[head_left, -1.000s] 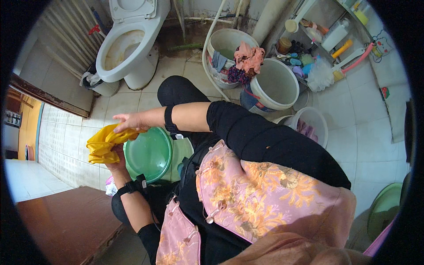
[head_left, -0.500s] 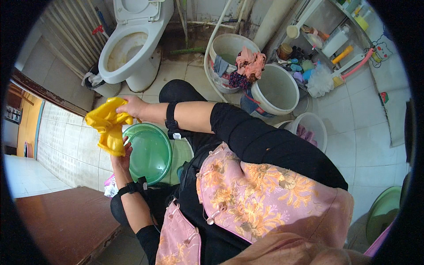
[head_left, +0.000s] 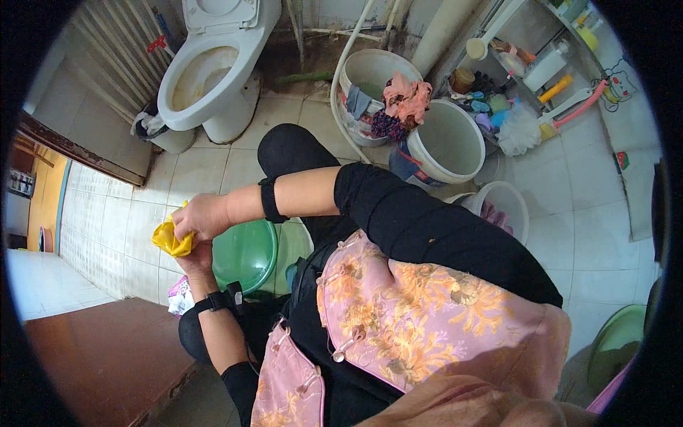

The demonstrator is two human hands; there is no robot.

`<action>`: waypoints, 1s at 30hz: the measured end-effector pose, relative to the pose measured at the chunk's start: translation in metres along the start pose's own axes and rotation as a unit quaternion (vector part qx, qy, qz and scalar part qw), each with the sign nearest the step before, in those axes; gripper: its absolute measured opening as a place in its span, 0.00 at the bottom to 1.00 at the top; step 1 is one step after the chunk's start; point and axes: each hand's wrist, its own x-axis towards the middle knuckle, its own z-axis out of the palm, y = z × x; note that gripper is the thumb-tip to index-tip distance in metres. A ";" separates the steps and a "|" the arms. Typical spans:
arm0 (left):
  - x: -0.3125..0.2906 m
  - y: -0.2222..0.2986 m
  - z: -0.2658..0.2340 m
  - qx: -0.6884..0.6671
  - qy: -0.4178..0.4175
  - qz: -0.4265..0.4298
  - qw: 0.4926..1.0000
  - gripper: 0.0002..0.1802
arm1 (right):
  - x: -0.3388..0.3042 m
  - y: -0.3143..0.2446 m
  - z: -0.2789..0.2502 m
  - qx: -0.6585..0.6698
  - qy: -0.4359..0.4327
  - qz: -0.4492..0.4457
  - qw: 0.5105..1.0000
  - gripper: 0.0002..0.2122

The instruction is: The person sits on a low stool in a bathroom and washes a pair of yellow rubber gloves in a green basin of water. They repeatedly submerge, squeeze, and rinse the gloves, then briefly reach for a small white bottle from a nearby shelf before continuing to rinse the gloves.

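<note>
Head view, looking down over a pink floral vest (head_left: pixel 441 306). Left of centre, the right hand (head_left: pixel 204 215) curls its fingers over a glossy yellow bundle (head_left: pixel 173 240), gripping it from above. The left hand (head_left: pixel 196 262) lies just below and against the right; its fingers are hidden, so whether it grips the bundle cannot be told. The bundle itself projects past both hands toward the left of the frame, crumpled and compact, with a small tip showing above the right hand. A dark band (head_left: pixel 270 201) encircles the right forearm near the wrist.

Immediately right of the hands, and partly covered by them, is a green basin (head_left: pixel 247 257). Upper left: a white toilet (head_left: pixel 213 111), with a lined waste bin (head_left: pixel 174 141) beside it. Upper centre: a rear bucket (head_left: pixel 363 65) with a salmon-pink cloth (head_left: pixel 405 99) draped over its rim; a front bucket (head_left: pixel 448 142) stands next to it. Right of centre: a pale tub (head_left: pixel 519 203) containing a purple cloth (head_left: pixel 494 215). Lower left: a brown panel (head_left: pixel 99 349). Lower right: a tilted green vessel (head_left: pixel 617 345), cut off by the lens edge.
</note>
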 end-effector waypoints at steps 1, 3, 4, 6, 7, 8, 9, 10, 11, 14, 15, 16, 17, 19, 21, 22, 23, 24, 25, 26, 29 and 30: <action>-0.001 0.001 -0.004 -0.013 -0.020 -0.002 1.000 0.30 | 0.000 -0.004 0.002 -0.006 -0.008 -0.014 1.000 0.09; -0.003 0.001 -0.011 -0.031 -0.042 -0.005 0.999 0.28 | 0.002 -0.008 0.002 -0.004 -0.012 -0.039 0.999 0.08; -0.004 0.002 -0.012 -0.038 -0.042 -0.004 0.998 0.27 | 0.003 -0.009 0.001 0.003 -0.009 -0.051 0.999 0.08; -0.007 0.001 -0.010 -0.049 -0.041 -0.016 0.998 0.26 | 0.002 -0.009 -0.002 0.001 -0.002 -0.063 0.998 0.09; -0.008 0.001 -0.008 -0.053 -0.039 -0.028 0.997 0.26 | 0.001 -0.009 -0.003 -0.007 0.002 -0.063 0.998 0.09; -0.008 0.001 -0.006 -0.057 -0.034 -0.035 0.997 0.25 | -0.001 -0.006 -0.005 -0.015 -0.002 -0.068 0.998 0.09; -0.007 0.002 -0.003 -0.032 -0.013 -0.032 0.999 0.25 | -0.004 -0.005 -0.004 -0.029 -0.008 -0.057 0.998 0.10; -0.005 0.003 -0.001 -0.007 0.012 -0.026 1.000 0.25 | -0.007 -0.002 -0.005 -0.043 -0.021 -0.051 0.998 0.12; -0.003 0.004 0.000 0.015 0.044 -0.020 0.999 0.25 | -0.009 0.001 -0.005 -0.068 -0.029 -0.044 0.996 0.13; 0.009 0.010 -0.003 0.087 0.064 0.002 0.994 0.24 | -0.019 0.012 -0.012 -0.038 -0.093 -0.012 0.995 0.18; 0.012 0.013 -0.007 0.060 0.033 -0.016 0.998 0.24 | -0.021 0.018 -0.020 -0.015 -0.052 -0.024 0.998 0.19; 0.015 0.016 -0.011 0.036 0.014 -0.040 0.998 0.23 | -0.025 0.025 -0.032 0.006 -0.011 -0.038 0.999 0.21; 0.017 0.020 -0.016 0.004 -0.021 -0.065 0.998 0.23 | -0.026 0.032 -0.047 0.010 -0.002 -0.028 1.000 0.23; 0.022 0.025 -0.026 0.001 0.017 -0.059 0.998 0.22 | -0.044 0.058 -0.103 -0.045 0.000 -0.016 0.999 0.26; 0.028 0.027 -0.038 0.000 0.122 -0.037 0.992 0.22 | -0.077 0.085 -0.171 -0.076 0.016 0.104 0.992 0.23; 0.030 0.028 -0.045 0.039 0.109 -0.040 0.992 0.22 | -0.103 0.096 -0.209 -0.083 0.050 0.166 0.981 0.23; 0.033 0.028 -0.051 0.047 0.119 -0.035 0.991 0.22 | -0.131 0.105 -0.248 -0.084 0.091 0.181 0.976 0.22; 0.035 0.028 -0.058 0.053 0.120 -0.033 0.991 0.22 | -0.162 0.109 -0.278 -0.123 0.201 0.238 0.942 0.21; 0.038 0.028 -0.066 0.059 0.121 -0.031 0.990 0.22 | -0.191 0.112 -0.311 -0.108 0.262 0.346 0.894 0.21; 0.041 0.028 -0.073 0.066 0.123 -0.030 0.990 0.22 | -0.226 0.105 -0.341 -0.169 0.318 0.395 0.845 0.21; 0.051 0.031 -0.091 0.087 0.162 -0.031 0.982 0.21 | -0.305 0.071 -0.410 -0.360 0.450 0.472 0.667 0.20; 0.052 0.032 -0.095 0.078 0.147 -0.041 0.985 0.21 | -0.326 0.058 -0.426 -0.341 0.494 0.519 0.609 0.20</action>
